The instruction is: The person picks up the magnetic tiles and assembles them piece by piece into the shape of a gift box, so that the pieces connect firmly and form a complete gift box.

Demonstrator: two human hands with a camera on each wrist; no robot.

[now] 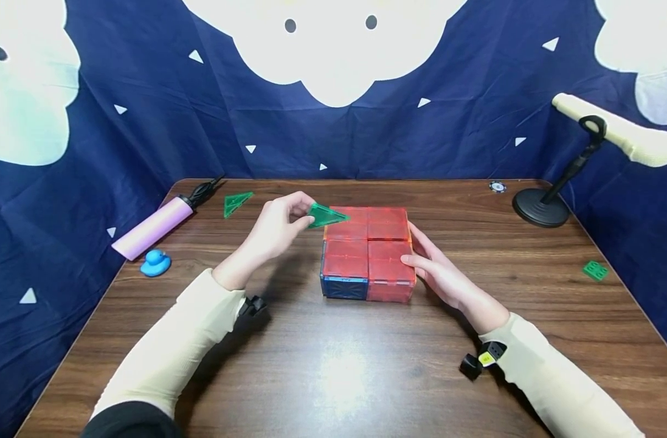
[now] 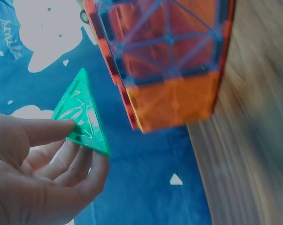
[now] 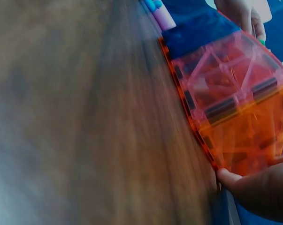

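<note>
Near the middle of the table stands a low box of magnetic tiles [image 1: 345,258], with red tiles across its top and blue, red and orange ones on its sides. Between thumb and fingers, my left hand [image 1: 274,228] pinches a green triangular magnetic tile [image 1: 325,216], held in the air by the box's back left corner. My right hand [image 1: 445,277] holds the box's right side, the thumb on the top and the other fingers along the side, partly hidden. Another green triangular tile [image 1: 236,203] lies at the back left.
At the left are a pink-purple cylinder with a black cord [image 1: 154,228] and a blue rubber duck [image 1: 155,263]. On the right stand a black stand [image 1: 542,207] with a cream-covered rod, a green toy brick [image 1: 594,271] and a poker chip [image 1: 497,187]. A blue curtain [image 1: 333,140] hangs behind.
</note>
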